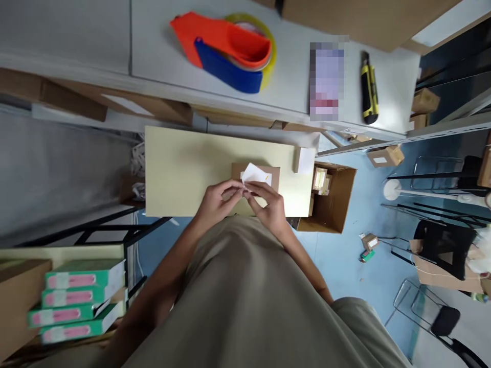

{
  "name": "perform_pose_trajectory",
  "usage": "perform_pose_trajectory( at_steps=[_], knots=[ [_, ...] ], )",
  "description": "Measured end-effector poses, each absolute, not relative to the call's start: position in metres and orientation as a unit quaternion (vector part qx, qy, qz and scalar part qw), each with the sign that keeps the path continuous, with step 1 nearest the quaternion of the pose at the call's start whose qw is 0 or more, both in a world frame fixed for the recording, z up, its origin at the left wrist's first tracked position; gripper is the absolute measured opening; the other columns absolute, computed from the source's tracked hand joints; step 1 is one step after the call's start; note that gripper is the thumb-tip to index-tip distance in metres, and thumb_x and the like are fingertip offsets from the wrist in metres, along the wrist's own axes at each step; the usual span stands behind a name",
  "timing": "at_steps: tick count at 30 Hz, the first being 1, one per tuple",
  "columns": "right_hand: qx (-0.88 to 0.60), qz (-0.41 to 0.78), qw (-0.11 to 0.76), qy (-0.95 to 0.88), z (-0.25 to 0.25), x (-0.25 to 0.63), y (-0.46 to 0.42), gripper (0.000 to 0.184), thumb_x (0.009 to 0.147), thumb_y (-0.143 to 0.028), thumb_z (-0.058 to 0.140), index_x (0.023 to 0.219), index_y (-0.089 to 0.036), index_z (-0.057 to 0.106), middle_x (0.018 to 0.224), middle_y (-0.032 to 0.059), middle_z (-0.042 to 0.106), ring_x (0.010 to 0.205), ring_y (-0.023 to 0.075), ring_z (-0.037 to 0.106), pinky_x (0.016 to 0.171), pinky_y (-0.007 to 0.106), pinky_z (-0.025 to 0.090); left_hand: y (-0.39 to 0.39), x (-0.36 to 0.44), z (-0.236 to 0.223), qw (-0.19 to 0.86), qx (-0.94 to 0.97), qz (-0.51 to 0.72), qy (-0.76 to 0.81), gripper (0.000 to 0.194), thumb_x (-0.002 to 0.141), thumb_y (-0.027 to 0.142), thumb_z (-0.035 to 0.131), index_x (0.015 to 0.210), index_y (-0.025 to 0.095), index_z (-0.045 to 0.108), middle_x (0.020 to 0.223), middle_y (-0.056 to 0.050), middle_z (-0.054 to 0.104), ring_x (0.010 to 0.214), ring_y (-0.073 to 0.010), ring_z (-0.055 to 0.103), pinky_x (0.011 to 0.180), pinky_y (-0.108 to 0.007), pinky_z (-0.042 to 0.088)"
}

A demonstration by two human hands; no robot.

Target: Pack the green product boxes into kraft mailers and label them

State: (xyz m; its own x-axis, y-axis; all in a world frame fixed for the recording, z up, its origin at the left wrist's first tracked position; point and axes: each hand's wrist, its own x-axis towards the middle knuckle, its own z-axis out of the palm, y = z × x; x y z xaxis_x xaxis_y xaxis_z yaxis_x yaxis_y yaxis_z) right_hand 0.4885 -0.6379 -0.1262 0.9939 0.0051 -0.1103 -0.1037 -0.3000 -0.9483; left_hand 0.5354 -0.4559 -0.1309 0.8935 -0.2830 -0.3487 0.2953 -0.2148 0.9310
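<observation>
My left hand [218, 200] and my right hand [270, 206] meet over the pale yellow table [180, 168]. Between thumb and fingers both pinch the near corner of a white paper slip [253, 173], which looks like a label. The slip stands tilted above a small brown cardboard box [237, 170] lying flat on the table. A white patch on the box's top shows beside the slip. My fingers partly hide the box's near side. A small white box [306, 160] sits at the table's right end.
On the grey shelf [153, 51] ahead lie an orange and blue tape dispenser [230, 61] and a yellow-black box cutter [369, 92]. An open carton [339, 202] holding small boxes stands right of the table. Green boxes [79, 280] are stacked at lower left.
</observation>
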Motion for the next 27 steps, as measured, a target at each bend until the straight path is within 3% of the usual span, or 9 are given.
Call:
perform_pose_trajectory(
  at_steps=[5,11,16,23,27],
  knots=[
    [-0.8,0.053,0.594,0.062,-0.119,0.483,-0.61,0.044,0.106,-0.068,0.068,0.12,-0.03,0.085,0.123,0.0067,0.081,0.116,0.0242,0.078,0.1,0.043,0.073,-0.425,0.527,-0.129,0.637,0.736,-0.224,-0.047,0.037,0.096,0.056,0.073,0.102,0.02,0.078,0.108,-0.009,0.082,0.101,-0.026,0.079,0.098,-0.035,0.064],
    [-0.815,0.072,0.572,0.062,-0.119,0.475,-0.579,0.04,0.109,-0.062,0.064,0.114,-0.026,0.082,0.115,0.0067,0.082,0.107,0.0223,0.08,0.099,0.042,0.072,-0.387,0.518,-0.134,0.643,0.731,-0.21,-0.092,0.028,0.099,0.048,0.071,0.098,0.021,0.077,0.107,-0.008,0.08,0.101,-0.0235,0.077,0.098,-0.034,0.064],
    [-0.807,0.044,0.574,0.135,-0.132,0.473,-0.573,0.041,0.103,-0.064,0.07,0.102,-0.023,0.075,0.1,0.0062,0.082,0.093,0.0203,0.081,0.091,0.037,0.071,-0.346,0.516,-0.175,0.659,0.725,-0.195,-0.039,0.023,0.09,0.042,0.077,0.091,0.019,0.074,0.116,-0.01,0.08,0.107,-0.0247,0.078,0.101,-0.037,0.064],
    [-0.765,-0.055,0.581,0.273,-0.136,0.464,-0.579,0.04,0.092,-0.061,0.08,0.092,-0.022,0.07,0.083,0.0026,0.077,0.083,0.0231,0.084,0.075,0.035,0.069,-0.251,0.541,-0.238,0.642,0.72,-0.212,0.157,0.026,0.085,0.04,0.082,0.083,0.019,0.066,0.084,-0.003,0.076,0.088,-0.0219,0.081,0.087,-0.033,0.064],
    [-0.737,-0.072,0.6,0.305,-0.133,0.453,-0.568,0.038,0.091,-0.058,0.082,0.093,-0.021,0.071,0.079,0.0022,0.077,0.078,0.0232,0.085,0.073,0.035,0.068,-0.173,0.569,-0.251,0.577,0.742,-0.132,0.315,0.022,0.101,0.034,0.061,0.086,0.018,0.056,0.078,0.003,0.074,0.085,-0.0139,0.076,0.088,-0.028,0.061]
  ],
)
